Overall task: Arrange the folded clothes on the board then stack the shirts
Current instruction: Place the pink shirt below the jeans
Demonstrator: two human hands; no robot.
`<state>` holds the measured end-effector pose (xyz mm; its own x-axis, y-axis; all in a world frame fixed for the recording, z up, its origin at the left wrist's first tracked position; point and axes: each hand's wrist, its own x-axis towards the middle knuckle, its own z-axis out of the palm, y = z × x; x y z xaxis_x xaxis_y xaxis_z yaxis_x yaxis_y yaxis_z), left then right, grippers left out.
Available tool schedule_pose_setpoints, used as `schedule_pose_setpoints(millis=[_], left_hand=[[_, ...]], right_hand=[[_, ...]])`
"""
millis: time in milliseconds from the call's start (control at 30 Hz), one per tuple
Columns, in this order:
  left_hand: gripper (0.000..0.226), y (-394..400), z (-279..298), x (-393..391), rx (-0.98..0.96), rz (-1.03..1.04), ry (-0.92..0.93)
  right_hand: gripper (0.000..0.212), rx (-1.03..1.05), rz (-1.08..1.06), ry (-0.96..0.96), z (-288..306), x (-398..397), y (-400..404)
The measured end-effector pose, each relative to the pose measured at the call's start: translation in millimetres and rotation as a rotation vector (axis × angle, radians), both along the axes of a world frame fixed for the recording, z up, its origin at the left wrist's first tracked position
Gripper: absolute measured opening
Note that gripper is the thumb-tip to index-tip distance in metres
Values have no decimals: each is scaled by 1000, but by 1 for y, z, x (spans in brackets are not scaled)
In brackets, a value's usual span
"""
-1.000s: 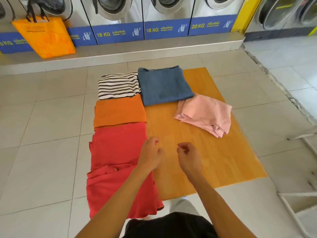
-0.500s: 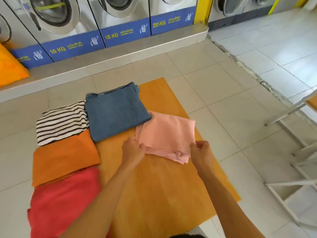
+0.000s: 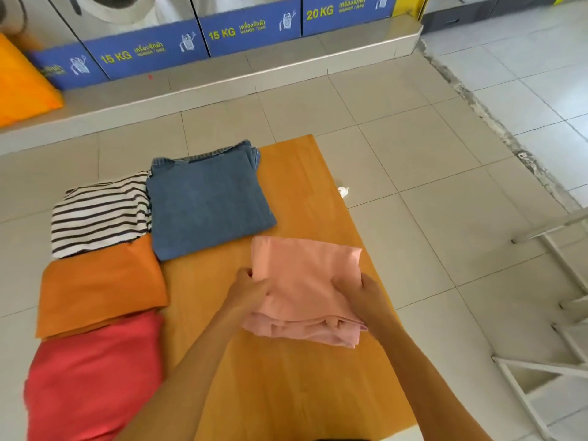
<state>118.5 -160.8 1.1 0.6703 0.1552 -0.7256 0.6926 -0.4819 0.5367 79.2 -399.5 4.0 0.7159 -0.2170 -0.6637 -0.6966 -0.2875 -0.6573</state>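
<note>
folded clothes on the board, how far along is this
Done: striped shirt, orange shirt, red garment and denim piece lie folded, side by side. In hand: left hand and right hand grip the pink garment. Left: nothing stacked yet.

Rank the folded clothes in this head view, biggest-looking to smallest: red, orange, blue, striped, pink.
1. Red piece, though it lies nearest the camera.
2. Blue piece, orange piece and pink piece look alike.
3. Striped piece.

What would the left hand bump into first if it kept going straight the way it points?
The left hand already holds the pink folded garment at its near-left edge, pointing up and right. Going on, it would push into that pink cloth first; the blue jeans lie farther, to the left.
</note>
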Motion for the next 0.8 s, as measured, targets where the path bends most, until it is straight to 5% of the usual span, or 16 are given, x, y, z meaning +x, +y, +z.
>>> schedule_pose_setpoints(millis=[133, 300, 500, 667, 800], left_hand=[[18, 21, 10, -56, -126, 131, 51], [29, 37, 12, -95, -251, 399, -49], [62, 97, 13, -74, 4, 484, -295], [47, 136, 15, -40, 203, 499, -263], [46, 139, -8, -48, 293, 299, -152]], right_hand=[[29, -24, 95, -33, 2, -31, 8], [31, 26, 238, -154, 8, -26, 48], [34, 106, 298, -241, 20, 19, 109], [39, 48, 404, -203, 12, 49, 154], [38, -89, 479, -161, -12, 47, 154]])
